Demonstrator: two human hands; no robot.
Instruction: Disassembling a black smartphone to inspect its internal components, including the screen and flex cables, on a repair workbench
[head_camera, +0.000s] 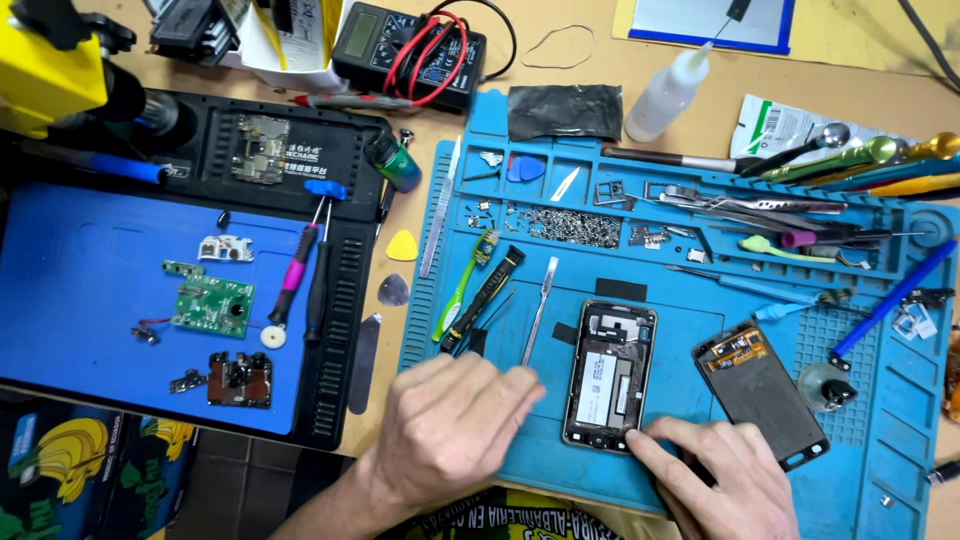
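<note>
An opened phone body (610, 375) lies back-up on the blue repair mat (880, 400), its battery and inner frame showing. My right hand (718, 478) rests at its lower right corner, the index fingertip touching the phone's bottom edge. My left hand (450, 425) lies flat on the mat just left of the phone, fingers close together, pointing toward it; I see nothing in it. A detached dark screen panel (762, 392) lies to the right of the phone.
A metal spudger (538, 310), a green toothbrush (462, 285) and a black-yellow tool (485, 298) lie above my left hand. Tweezers and screwdrivers (760, 205) fill the mat's top trays. A second dark mat (90, 290) at left carries a green circuit board (212, 306).
</note>
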